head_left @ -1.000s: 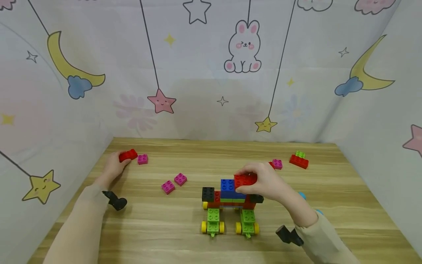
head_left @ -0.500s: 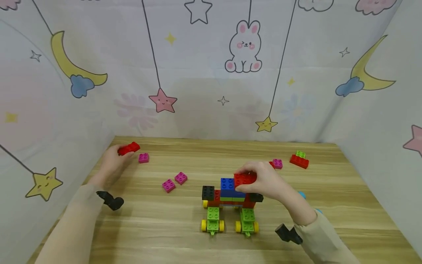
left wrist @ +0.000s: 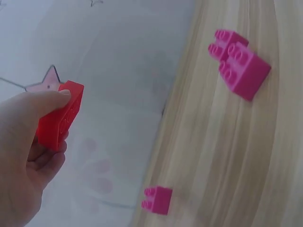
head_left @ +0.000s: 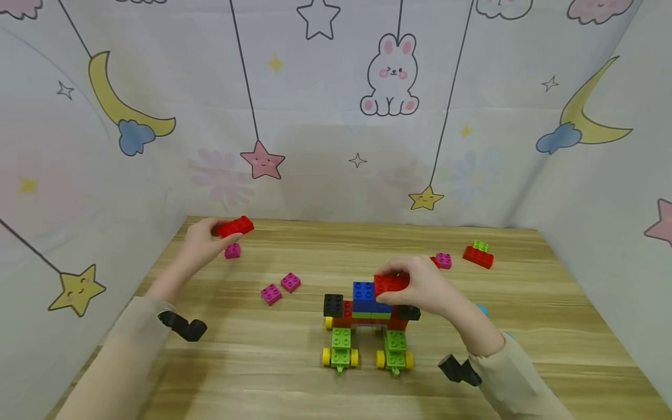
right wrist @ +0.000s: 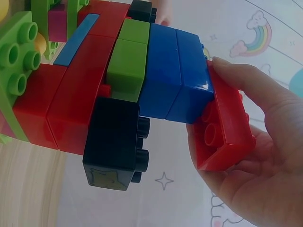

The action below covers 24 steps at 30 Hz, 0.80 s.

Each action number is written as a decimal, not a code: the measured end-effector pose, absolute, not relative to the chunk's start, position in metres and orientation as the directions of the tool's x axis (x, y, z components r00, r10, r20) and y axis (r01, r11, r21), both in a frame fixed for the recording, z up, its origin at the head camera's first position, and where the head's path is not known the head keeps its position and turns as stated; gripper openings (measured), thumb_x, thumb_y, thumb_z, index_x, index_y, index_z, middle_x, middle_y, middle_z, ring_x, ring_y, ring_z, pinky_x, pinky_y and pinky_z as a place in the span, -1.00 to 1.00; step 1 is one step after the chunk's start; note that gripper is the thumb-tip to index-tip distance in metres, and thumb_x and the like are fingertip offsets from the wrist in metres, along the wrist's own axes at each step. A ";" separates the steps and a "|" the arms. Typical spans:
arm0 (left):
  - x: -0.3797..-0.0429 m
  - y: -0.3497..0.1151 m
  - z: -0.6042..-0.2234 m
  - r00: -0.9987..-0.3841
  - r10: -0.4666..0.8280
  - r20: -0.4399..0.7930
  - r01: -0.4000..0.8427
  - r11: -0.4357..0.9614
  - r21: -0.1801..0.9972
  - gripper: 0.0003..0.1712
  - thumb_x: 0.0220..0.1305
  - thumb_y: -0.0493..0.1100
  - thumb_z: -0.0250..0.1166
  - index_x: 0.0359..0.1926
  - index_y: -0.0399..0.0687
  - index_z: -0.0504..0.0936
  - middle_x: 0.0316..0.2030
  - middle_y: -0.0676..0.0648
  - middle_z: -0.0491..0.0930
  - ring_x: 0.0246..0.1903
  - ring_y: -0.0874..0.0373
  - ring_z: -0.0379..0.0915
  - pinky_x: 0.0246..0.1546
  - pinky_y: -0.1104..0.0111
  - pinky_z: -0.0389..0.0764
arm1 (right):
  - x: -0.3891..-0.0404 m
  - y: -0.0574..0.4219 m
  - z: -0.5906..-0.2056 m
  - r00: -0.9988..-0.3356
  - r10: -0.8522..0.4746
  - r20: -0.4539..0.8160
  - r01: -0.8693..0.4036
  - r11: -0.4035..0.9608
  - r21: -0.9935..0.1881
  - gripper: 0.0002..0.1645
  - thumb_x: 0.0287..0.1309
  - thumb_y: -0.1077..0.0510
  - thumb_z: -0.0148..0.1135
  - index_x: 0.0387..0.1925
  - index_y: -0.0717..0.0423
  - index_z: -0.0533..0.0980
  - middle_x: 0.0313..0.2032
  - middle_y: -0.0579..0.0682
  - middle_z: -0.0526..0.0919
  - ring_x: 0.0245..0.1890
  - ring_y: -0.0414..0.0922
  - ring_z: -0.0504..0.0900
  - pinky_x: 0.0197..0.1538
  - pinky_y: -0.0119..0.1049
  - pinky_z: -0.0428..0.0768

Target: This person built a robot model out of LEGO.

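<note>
High over the back left of the table, my left hand (head_left: 200, 240) holds a red toy brick (head_left: 235, 226) between thumb and fingers. The left wrist view shows the thumb pressed on this brick (left wrist: 61, 113). My right hand (head_left: 424, 284) grips another red brick (head_left: 389, 284) at the top of a built block vehicle (head_left: 371, 315). In the right wrist view that brick (right wrist: 225, 127) meets the studded side of the blue bricks (right wrist: 173, 71) and overhangs them; how firmly it is seated I cannot tell. Green wheeled bases (head_left: 341, 344), red bricks and black bricks (head_left: 333, 305) make up the rest.
Two pink bricks (head_left: 271, 294) lie left of the vehicle, and another pink brick (head_left: 233, 251) is below my left hand. Behind my right hand is a pink brick (head_left: 443, 261) beside a partly hidden red one. A red-and-green pair (head_left: 478, 256) lies farther right. Printed cloth walls enclose the table.
My left hand has lifted its red brick off the table and moved it up and to the right. The right hand stays at the vehicle's top with its brick. The view shifts slightly.
</note>
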State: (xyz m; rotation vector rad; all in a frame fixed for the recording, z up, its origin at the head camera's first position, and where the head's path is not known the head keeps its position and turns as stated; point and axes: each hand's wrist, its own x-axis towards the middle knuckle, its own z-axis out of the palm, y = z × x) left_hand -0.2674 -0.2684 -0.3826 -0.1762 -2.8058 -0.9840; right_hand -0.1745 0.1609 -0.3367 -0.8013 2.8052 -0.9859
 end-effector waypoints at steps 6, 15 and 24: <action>-0.255 -0.233 -0.365 -0.961 0.135 0.243 0.261 0.741 0.619 -0.43 0.28 -0.05 0.34 0.17 -0.34 0.50 -0.04 -0.32 0.59 -0.13 -0.13 0.50 -0.30 0.33 0.58 | -0.175 0.161 -0.336 -0.866 -0.491 0.099 -0.445 0.663 -0.603 -0.58 0.00 0.05 0.49 -0.10 0.17 0.66 -0.17 0.03 0.73 -0.26 -0.14 0.57 -0.27 -0.36 0.58; -0.229 -0.181 -0.345 -0.880 0.251 0.404 0.459 0.673 0.581 -0.56 0.17 -0.17 0.43 0.02 -0.32 0.61 -0.15 -0.24 0.65 -0.18 -0.08 0.54 -0.16 0.09 0.59 | -0.175 0.161 -0.335 -0.859 -0.502 0.101 -0.452 0.651 -0.610 -0.57 0.00 0.07 0.48 -0.09 0.18 0.66 -0.18 0.04 0.73 -0.28 -0.15 0.56 -0.29 -0.37 0.57; -0.200 -0.141 -0.337 -0.771 0.390 0.503 0.630 0.582 0.515 -0.59 0.08 -0.18 0.48 -0.05 -0.25 0.65 -0.18 -0.14 0.69 -0.24 0.04 0.55 -0.21 0.20 0.59 | -0.174 0.161 -0.335 -0.857 -0.504 0.113 -0.461 0.649 -0.605 -0.58 0.00 0.06 0.49 -0.10 0.18 0.66 -0.18 0.03 0.73 -0.28 -0.16 0.57 -0.27 -0.36 0.58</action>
